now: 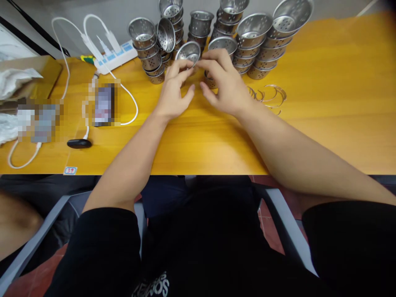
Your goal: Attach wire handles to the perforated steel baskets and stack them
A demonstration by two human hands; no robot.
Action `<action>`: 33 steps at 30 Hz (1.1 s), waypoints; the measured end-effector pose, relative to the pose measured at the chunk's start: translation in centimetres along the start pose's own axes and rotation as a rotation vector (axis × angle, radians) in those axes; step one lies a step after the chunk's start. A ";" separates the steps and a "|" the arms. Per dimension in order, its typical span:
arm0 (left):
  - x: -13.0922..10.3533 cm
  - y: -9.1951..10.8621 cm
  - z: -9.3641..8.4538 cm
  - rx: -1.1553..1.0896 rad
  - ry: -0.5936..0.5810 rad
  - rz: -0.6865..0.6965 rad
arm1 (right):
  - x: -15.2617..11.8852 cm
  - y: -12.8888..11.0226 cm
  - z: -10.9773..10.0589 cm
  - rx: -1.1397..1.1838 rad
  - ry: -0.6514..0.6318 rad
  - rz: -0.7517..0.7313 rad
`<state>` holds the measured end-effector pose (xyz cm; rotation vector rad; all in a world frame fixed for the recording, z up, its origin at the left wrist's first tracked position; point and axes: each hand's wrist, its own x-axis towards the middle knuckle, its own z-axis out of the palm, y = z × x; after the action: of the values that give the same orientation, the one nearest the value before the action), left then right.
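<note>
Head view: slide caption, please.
Left hand and right hand at a round perforated silver metal cup, near similar stacked cups on a yellow table.

1. My desk (334,107) has a yellow top, its near edge facing me.
2. Along its far edge I have perforated cups (148,53) in stacks.
3. Thin rings (284,94) lie just in front of the right-hand stacks.
4. Left of the cups, near the far edge, sits a power strip (119,57).
5. My near edge bears a label (70,170).

Black short-sleeved shirt (213,243) with white printed lettering (161,285)
</note>
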<state>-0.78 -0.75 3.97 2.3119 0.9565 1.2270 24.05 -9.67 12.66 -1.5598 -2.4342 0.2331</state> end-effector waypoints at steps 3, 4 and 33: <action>-0.4 3.1 -0.4 0.019 -0.078 -0.005 | 0.2 0.4 0.3 0.013 0.004 0.003; -0.6 3.8 -0.5 0.030 -0.088 -0.002 | 0.2 0.6 0.5 0.036 0.029 0.018; -1.1 0.1 -0.7 0.003 -0.122 -0.092 | 0.4 3.0 5.5 0.302 0.314 -0.336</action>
<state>-1.82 -1.60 3.77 2.2881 1.0107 1.0364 24.93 -8.07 6.60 -0.9645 -2.2401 0.2561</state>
